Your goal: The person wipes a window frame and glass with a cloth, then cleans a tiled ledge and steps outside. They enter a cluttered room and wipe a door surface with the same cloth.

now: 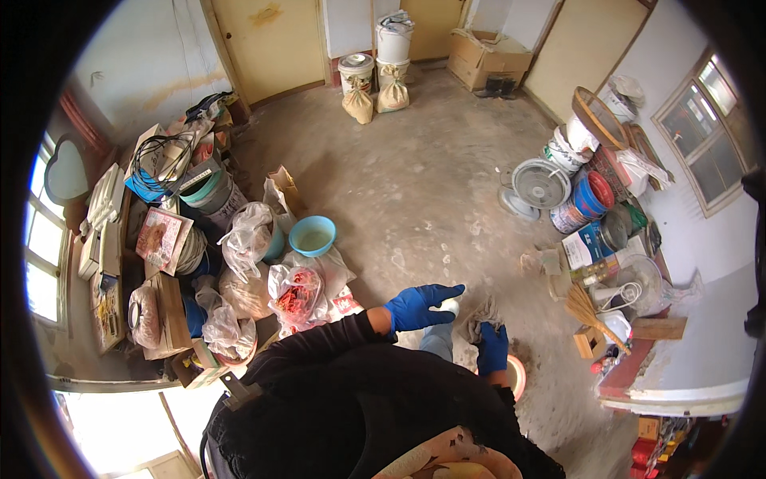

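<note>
Both of my hands wear blue gloves. My left hand (419, 306) is held out in front of me with thumb and forefinger apart and nothing visibly gripped. Between those fingers shows a white shoe tip (450, 306), beyond a leg in light blue jeans (438, 340). A crumpled grey cloth (483, 316) hangs from my right hand (494, 348), whose fingers are closed on it. Just beside the right wrist, a basin with a pinkish rim (518, 378) is partly hidden by my arm and sleeve.
To the left are a light blue basin (312, 236), a plastic bag of red items (296, 291) and piled boxes. An electric fan (540, 184), buckets and a straw hand broom (592, 314) line the right. Tied sacks (358, 102) and a cardboard box (488, 57) stand at the back.
</note>
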The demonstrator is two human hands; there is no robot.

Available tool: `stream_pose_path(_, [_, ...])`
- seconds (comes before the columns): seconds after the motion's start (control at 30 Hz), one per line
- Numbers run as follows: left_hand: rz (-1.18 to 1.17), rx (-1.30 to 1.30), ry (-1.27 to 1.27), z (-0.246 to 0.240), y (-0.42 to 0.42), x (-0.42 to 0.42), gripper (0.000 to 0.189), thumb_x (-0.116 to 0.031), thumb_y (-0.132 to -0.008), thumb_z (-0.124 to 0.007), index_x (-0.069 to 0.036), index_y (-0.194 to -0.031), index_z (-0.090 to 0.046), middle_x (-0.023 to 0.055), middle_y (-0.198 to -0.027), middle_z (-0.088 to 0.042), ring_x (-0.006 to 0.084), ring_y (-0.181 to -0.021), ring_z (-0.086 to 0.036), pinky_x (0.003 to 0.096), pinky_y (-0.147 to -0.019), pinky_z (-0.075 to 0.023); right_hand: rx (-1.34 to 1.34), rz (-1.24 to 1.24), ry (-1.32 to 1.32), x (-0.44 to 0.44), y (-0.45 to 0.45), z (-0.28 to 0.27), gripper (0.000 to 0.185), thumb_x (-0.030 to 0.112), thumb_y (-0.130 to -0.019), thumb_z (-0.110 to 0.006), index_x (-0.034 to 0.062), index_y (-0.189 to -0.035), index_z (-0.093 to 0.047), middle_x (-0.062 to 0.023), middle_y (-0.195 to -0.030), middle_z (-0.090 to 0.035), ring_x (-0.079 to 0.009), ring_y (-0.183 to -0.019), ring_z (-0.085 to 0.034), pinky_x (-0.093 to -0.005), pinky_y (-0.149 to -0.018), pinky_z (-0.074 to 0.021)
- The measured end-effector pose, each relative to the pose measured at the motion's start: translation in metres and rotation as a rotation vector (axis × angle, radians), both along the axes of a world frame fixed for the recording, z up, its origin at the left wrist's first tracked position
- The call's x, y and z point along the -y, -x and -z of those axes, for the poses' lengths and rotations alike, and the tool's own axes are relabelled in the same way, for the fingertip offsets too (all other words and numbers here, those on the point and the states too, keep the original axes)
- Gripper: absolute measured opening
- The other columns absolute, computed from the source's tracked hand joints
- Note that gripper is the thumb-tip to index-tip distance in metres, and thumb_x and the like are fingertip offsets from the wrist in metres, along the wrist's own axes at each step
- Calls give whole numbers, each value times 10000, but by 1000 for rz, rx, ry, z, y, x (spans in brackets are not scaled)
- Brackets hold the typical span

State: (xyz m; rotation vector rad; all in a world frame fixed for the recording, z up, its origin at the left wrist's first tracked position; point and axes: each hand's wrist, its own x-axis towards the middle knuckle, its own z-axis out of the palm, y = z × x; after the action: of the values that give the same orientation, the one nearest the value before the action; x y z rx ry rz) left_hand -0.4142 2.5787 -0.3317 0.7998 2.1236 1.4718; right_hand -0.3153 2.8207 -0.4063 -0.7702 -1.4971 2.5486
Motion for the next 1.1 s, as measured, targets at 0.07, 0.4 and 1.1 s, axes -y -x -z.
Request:
stream_pose_path(0.07, [-18, 17, 15, 2, 40, -14, 619, -361, -918, -696, -206, -1480, -489, 127, -1377, -594, 295, -1216, -602, 369, -1037, -471, -2, -65, -25, -19, 50, 4, 301, 120, -936, -640, 63, -1226, -584, -55, -1063, -663, -169, -910, -659, -328, -759, -561])
stream_pose_path(0.4, [-142, -138, 100, -11, 276, -114, 593, -371, -934, -673, -165, -1463, -506, 146, -1443, -538, 306, -1296, -547, 381, -1062, -460, -167, -297, -10, -114, 349, -3, 313, 137, -966, -608, 71, -1267, -559, -43, -1072, -655, -160, -939, -641, -332, -812, -538])
stream_pose_path(1.1, [-939, -362, 161, 0, 634, 131, 687, -122, -813, -803, -114, -1437, -514, 151, -1254, -638, 300, -1107, -652, 364, -935, -528, -174, -1338, 49, 218, 819, -40, 689, 315, -1009, -582, 124, -1579, -246, -59, -1392, -527, -164, -1211, -556, -331, -905, -541])
